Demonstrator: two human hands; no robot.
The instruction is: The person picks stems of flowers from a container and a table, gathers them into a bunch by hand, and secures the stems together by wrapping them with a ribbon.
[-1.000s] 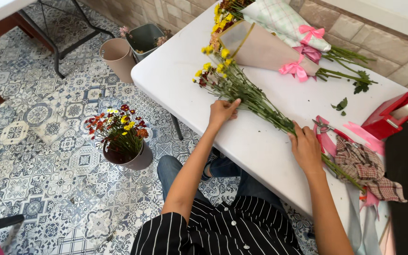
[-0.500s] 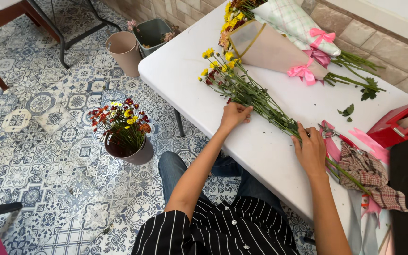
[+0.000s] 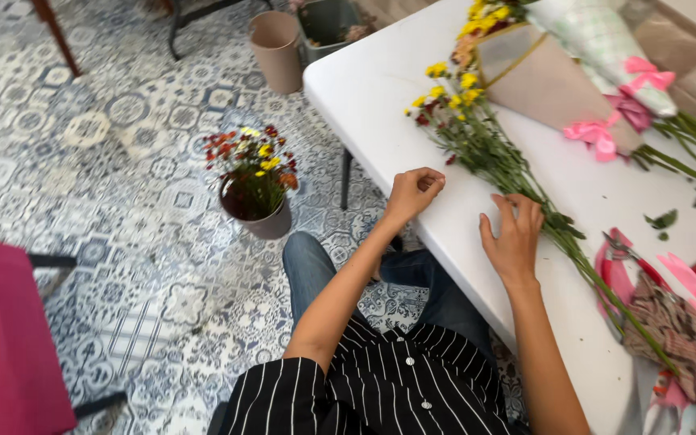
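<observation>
Best w/ right hand (image 3: 514,238), fingers spread flat, pinning loose flower stems (image 3: 525,193) on white table (image 3: 380,89); left hand (image 3: 414,192), curled empty, gathering strays gently.

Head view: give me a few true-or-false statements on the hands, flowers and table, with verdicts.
1. The right hand rests on the loose flower stems on the white table. True.
2. The left hand holds scissors. False: it is curled at the table edge, holding nothing visible.
3. A pot of flowers stands on the floor. True.
4. The wrapped bouquets are tied with blue bows. False: the bows are pink.
</observation>
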